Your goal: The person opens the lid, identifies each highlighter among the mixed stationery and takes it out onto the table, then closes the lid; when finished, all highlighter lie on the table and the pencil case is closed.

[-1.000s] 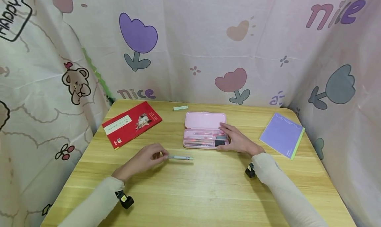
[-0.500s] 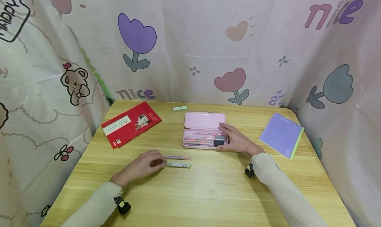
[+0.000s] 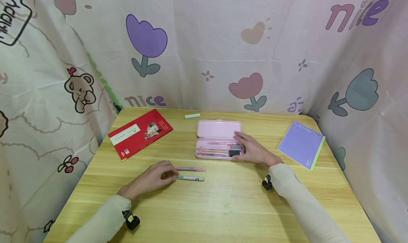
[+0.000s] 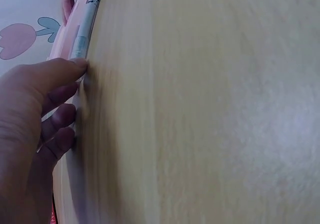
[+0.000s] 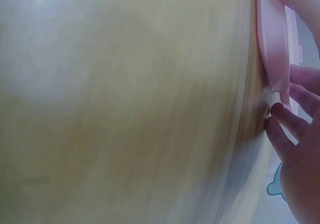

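Low over the table, my left hand pinches a pale pen with a green end. Parallel to it, on its far side, lies a purple-and-pink pen, its left end hidden by the fingers. In the left wrist view the thumb presses against the green-ended pen. My right hand grips the right end of a pink pencil case, thumb at the near edge and fingers by the raised lid. Several pens and a dark block sit inside the case.
A red booklet lies at the back left. Beyond the case is a small pale green strip. On the right lies a purple notebook. A printed curtain closes off the table's back and sides.
Since a second ago my left hand has moved toward me with the green-ended pen, and the purple-and-pink pen has come into view beside it. My right hand has stayed on the case.
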A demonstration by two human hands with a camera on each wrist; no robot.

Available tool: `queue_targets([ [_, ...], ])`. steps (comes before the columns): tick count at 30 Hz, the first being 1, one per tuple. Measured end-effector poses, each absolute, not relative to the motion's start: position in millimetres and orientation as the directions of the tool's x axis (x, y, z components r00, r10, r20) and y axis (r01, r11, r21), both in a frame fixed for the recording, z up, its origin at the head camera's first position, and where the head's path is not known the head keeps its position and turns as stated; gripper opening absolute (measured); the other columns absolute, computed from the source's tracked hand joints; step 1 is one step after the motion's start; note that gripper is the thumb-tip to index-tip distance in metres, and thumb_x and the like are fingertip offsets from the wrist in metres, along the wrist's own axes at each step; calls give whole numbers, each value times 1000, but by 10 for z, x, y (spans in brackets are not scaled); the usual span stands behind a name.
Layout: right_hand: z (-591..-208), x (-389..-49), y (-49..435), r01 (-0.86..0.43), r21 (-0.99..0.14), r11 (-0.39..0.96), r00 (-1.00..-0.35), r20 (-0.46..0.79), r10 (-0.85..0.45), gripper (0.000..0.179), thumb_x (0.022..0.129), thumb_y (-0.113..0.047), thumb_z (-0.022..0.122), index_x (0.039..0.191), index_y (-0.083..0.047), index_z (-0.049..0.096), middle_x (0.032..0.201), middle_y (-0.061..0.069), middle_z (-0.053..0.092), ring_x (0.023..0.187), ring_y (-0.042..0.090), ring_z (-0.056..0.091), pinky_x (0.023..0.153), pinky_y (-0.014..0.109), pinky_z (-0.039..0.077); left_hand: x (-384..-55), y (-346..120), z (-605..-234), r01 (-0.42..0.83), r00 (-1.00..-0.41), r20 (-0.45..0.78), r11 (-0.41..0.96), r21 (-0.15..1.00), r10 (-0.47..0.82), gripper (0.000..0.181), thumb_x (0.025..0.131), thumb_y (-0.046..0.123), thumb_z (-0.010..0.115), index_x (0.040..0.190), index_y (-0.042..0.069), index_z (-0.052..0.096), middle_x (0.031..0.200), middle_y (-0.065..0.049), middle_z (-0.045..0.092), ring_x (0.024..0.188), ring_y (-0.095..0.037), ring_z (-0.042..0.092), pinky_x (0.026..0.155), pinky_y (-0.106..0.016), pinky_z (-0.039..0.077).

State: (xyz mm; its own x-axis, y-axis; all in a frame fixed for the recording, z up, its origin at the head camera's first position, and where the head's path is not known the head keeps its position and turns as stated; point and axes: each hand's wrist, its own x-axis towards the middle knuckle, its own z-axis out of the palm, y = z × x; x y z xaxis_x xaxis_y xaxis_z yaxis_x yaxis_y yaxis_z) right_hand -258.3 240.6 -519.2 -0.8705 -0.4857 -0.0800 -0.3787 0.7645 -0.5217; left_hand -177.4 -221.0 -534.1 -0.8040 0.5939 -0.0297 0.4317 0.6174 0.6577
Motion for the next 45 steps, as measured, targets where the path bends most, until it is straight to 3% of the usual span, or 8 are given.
queue_targets([
  [22, -5200, -2587, 2416, -376, -523, 765, -872, -80, -483, 111, 86, -63, 86, 170, -9, 38, 182, 7, 23, 167, 38, 22, 133, 65, 26, -1766, -2207, -5327, 436, -802, -20, 607, 664, 598, 15, 101, 30, 81, 115, 32, 77, 107, 17, 67, 93, -3, 60, 82, -23, 56],
  [33, -5191, -2577, 2404, -374, -531, 760, -871, -80, -485, 111, 85, -63, 86, 170, -9, 38, 182, 7, 22, 167, 38, 21, 133, 65, 26, -1795, -2220, -5284, 400, -821, -39, 622, 673, 569, 25, 98, 49, 81, 119, 36, 76, 107, 19, 66, 92, -7, 59, 80, -24, 53],
  [40, -5178, -2575, 2400, -381, -536, 753, -870, -68, -489, 111, 86, -62, 86, 169, -7, 38, 182, 9, 23, 167, 39, 22, 133, 65, 26, -1990, -2146, -5170, 410, -837, 2, 625, 665, 547, 21, 100, 41, 80, 119, 31, 78, 102, 16, 67, 89, -10, 61, 78, -25, 55],
  [45, -5167, -2569, 2399, -368, -542, 755, -871, -84, -484, 111, 85, -63, 86, 170, -9, 38, 182, 6, 22, 168, 37, 21, 134, 64, 24, -2205, -2001, -5097, 401, -847, -12, 654, 641, 531, 24, 102, 38, 78, 124, 29, 77, 109, 15, 68, 95, -10, 60, 83, -26, 55],
])
